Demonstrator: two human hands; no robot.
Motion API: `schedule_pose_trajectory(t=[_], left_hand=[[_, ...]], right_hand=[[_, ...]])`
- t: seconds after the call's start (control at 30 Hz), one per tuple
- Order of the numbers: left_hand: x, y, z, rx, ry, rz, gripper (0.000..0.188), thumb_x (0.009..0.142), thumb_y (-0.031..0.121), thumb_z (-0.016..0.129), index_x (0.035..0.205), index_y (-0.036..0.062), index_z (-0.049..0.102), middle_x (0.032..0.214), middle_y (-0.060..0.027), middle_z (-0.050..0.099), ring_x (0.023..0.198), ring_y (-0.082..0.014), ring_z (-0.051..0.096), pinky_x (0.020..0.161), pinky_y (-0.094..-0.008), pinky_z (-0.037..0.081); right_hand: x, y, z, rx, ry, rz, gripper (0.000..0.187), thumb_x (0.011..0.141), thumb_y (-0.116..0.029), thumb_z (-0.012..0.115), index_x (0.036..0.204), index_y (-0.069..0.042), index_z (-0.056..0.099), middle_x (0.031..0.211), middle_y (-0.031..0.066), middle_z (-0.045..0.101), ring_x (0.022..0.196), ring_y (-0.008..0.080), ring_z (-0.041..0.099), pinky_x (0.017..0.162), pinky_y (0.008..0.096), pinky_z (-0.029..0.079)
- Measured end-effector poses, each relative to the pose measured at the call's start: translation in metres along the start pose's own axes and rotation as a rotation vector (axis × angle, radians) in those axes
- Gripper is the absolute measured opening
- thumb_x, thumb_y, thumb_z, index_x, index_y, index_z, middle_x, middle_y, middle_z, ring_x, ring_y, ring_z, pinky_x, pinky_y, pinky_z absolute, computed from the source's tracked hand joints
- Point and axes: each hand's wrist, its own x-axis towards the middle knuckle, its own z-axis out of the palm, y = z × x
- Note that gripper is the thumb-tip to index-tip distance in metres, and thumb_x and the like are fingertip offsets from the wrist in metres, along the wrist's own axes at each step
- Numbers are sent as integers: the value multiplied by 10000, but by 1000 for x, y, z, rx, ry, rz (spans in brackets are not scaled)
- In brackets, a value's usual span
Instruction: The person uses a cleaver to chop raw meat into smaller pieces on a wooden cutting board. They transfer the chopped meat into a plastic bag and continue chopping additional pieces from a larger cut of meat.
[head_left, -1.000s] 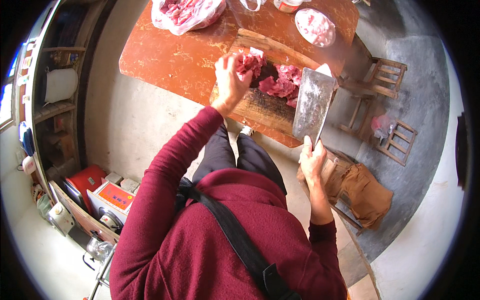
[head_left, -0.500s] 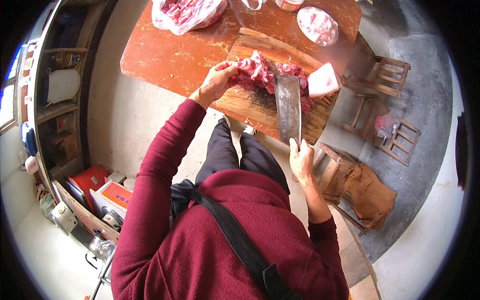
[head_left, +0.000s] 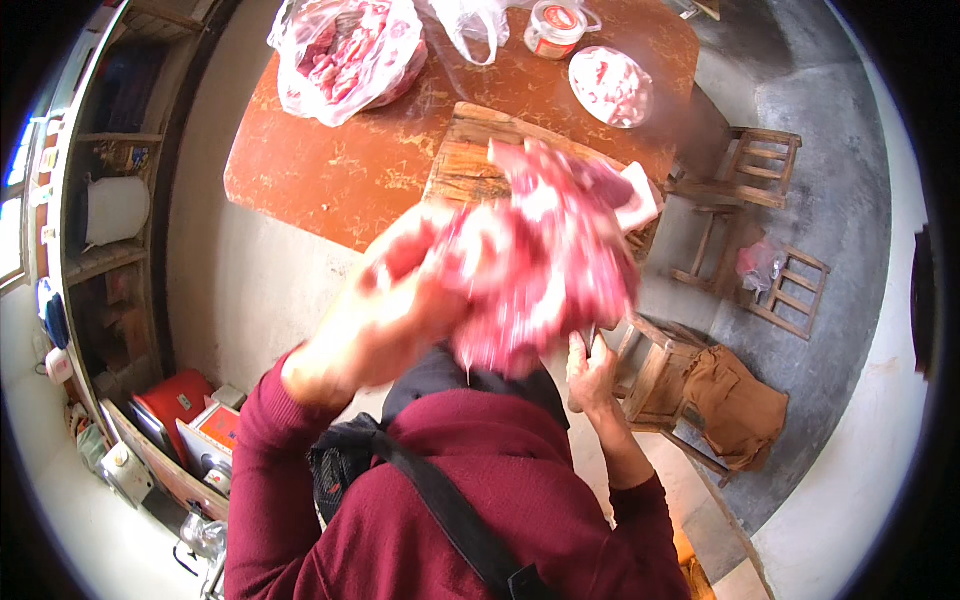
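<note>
A large, ragged piece of raw meat (head_left: 555,260) hangs in the air, blurred by motion. My left hand (head_left: 370,310) is closed on its left edge, lifting it toward me. My right hand (head_left: 592,372), lower and to the right, stays closed around the cleaver's handle; the meat now covers the blade. Behind the meat lies the wooden chopping board (head_left: 468,160), partly hidden. A pale slab of pork with skin (head_left: 640,200) rests at the board's right side.
On the reddish table (head_left: 290,170) stand a plastic bag of raw meat (head_left: 350,60), a lidded jar (head_left: 556,30) and a bowl of pale chopped pieces (head_left: 612,88). Wooden chairs (head_left: 765,165) are at the right, one with brown cloth (head_left: 735,410). Shelves (head_left: 115,200) line the left.
My left hand has raised the meat off the board and brought it up toward me. The cleaver's blade, visible before, is now behind the meat. The view has shifted slightly.
</note>
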Motion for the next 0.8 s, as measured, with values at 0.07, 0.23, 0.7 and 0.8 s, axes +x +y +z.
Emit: schedule_pose_trajectory(t=[0.07,0.23,0.7,0.8], left_hand=[[-23,17,12,164,-88,-23,288,817,142,644,1046,52,492,1070,-57,546,888,-141,528,787,-287,431],[-25,-3,12,-66,-422,197,400,700,180,765,981,66,504,1072,-178,525,980,-245,503,865,-387,393],[42,-46,-60,-26,0,-253,380,904,96,458,1271,19,393,1197,-102,533,1067,-200,550,908,-355,461],[70,-82,-107,-142,31,-246,334,900,85,447,1228,25,439,1121,-77,570,1010,-163,570,916,-319,451]], right_hand=[[-3,14,3,-61,39,-114,237,885,-180,545,766,25,538,595,189,542,494,339,527,470,412,396],[-3,7,5,-14,126,-227,210,879,-156,559,770,22,537,595,173,545,499,332,528,471,404,403],[26,3,15,-416,-235,-211,173,874,-163,511,813,-1,512,655,205,568,628,402,566,563,464,444],[33,0,7,-443,-242,-129,191,877,-184,516,830,1,510,606,213,555,599,416,564,531,486,436]])
